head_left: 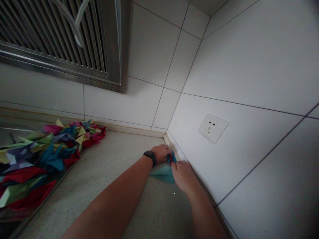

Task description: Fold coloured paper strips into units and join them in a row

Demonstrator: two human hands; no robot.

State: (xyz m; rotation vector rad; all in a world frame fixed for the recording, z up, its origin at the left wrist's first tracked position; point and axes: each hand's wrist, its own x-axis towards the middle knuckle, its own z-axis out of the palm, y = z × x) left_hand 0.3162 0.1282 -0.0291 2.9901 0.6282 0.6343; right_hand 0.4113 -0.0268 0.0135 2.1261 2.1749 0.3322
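Note:
At the far corner of the counter, my left hand (161,152), with a black watch at the wrist, has its fingers bent round a small blue-and-red paper bundle (171,158). My right hand (183,174) meets the bundle from the near side, its thumb against it and its other fingers by the wall, partly hidden. What the bundle is made into is too small to tell. A teal piece of paper (163,174) lies flat on the counter just below both hands, its right end reaching to my right thumb.
A heap of folded paper pieces (52,156) in several colours covers the metal-edged area at left. The speckled counter (119,149) runs to a tiled corner. A wall socket (213,128) is at right; a slatted metal range hood (74,43) hangs at upper left.

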